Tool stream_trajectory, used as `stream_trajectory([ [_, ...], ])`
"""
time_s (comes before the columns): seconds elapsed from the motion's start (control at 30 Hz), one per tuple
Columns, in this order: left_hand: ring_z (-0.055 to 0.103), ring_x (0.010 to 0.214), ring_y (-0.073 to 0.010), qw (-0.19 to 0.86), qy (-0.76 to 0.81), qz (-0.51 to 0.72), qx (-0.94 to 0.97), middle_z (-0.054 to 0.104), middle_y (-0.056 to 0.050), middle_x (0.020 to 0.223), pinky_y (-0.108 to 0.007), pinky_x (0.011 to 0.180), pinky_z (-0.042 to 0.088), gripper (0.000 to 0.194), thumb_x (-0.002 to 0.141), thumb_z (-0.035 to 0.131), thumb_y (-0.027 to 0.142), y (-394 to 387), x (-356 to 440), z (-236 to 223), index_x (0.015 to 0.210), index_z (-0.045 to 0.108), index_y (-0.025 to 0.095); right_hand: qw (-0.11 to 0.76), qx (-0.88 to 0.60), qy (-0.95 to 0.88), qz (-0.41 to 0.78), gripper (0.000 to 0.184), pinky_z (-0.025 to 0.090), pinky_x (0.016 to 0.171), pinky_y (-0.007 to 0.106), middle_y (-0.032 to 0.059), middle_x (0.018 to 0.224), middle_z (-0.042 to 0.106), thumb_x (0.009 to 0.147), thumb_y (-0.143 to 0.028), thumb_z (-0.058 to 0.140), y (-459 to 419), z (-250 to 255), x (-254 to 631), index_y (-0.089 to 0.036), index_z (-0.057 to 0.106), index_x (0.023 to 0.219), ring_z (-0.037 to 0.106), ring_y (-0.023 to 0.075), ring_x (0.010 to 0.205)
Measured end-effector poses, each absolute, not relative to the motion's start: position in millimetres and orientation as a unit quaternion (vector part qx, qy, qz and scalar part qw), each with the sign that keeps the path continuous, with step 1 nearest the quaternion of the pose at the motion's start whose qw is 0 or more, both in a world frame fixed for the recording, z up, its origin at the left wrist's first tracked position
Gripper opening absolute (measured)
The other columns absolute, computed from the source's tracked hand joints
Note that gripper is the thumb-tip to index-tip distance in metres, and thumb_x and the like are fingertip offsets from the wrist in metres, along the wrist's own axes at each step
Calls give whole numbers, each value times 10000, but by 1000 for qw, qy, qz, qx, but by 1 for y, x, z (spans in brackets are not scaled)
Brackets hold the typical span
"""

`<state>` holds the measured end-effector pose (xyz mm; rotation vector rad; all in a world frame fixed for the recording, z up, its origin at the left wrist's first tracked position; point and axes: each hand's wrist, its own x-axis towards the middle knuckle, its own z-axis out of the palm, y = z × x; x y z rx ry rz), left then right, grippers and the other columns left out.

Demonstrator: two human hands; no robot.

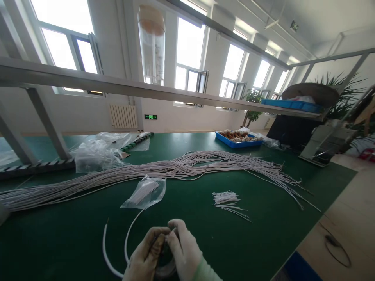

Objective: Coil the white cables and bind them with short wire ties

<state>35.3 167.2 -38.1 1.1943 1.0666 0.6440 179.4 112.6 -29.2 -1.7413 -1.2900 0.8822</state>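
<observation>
Both hands meet at the table's [263,234] near edge: left hand [145,255] and right hand [183,249] pinch a white tube [107,253] over a dark roll [165,262]. Fitting step, I'd judge; next needs steady fingertip alignment.

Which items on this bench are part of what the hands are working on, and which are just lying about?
In use:
left hand
right hand
dark round object gripped between both
white wire curving from the hands
small wire pieces
bag of wire pieces
long wire bundle

Lying about:
blue tray
crumpled plastic bags
potted plant
</observation>
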Motion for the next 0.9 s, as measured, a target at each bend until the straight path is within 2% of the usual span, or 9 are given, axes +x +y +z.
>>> stream_trajectory([
  [0.07,652,946,-342,644,483,272,528,681,-87,1040,-484,843,547,528,838,528,733,168,35,-36,1063,651,272,328,-727,-542,263,285,583,906,330,71,1169,696,1045,-265,477,105,-24,215,-231,598,1300,696,219,1051],
  [0.13,649,887,-330,650,491,256,521,685,-84,985,-467,806,546,625,786,538,803,170,34,-37,1082,664,267,243,-800,-518,181,253,572,920,288,82,1169,687,1022,-146,479,96,-18,263,-195,638,1213,690,196,1053],
  [0.23,638,853,-333,669,479,246,512,675,-88,921,-468,772,537,736,721,556,872,175,34,-39,1092,673,247,161,-850,-482,141,251,556,974,361,123,1134,688,994,-51,464,86,-11,336,-157,676,1076,690,233,1058],
  [0.37,639,903,-367,685,487,242,485,664,-110,1014,-504,778,540,766,703,577,886,177,32,-41,1116,676,249,32,-883,-452,126,124,565,940,453,110,1049,708,939,-47,626,83,-7,396,-140,704,961,699,266,1005],
  [0.5,641,936,-380,681,500,248,473,670,-99,1023,-527,796,559,730,689,604,873,176,30,-37,1106,679,279,-38,-873,-463,150,39,581,895,416,38,1033,713,972,-157,685,91,-8,412,-144,694,1007,695,204,955],
  [0.6,641,899,-361,671,501,256,483,675,-91,976,-509,771,567,725,677,608,878,176,29,-36,1078,676,278,-42,-856,-486,173,35,589,828,382,24,963,709,963,-172,699,94,-5,414,-143,696,982,692,185,860],
  [0.7,627,834,-344,672,496,257,487,654,-81,898,-488,713,554,789,646,580,926,177,28,-37,1083,660,275,3,-837,-521,165,68,563,872,377,43,962,706,948,-101,652,92,1,413,-147,701,947,678,193,880],
  [0.8,628,900,-358,677,486,264,485,663,-98,969,-494,766,530,829,632,588,936,177,27,-40,1105,658,258,59,-826,-539,155,139,554,894,352,57,978,706,947,-78,586,88,6,413,-163,694,927,679,203,911],
  [0.9,632,936,-366,680,492,261,476,663,-101,1036,-493,786,524,866,605,596,951,177,28,-39,1122,664,259,104,-819,-541,160,119,567,873,358,65,964,701,934,-92,574,86,7,412,-158,667,902,687,218,895],
])
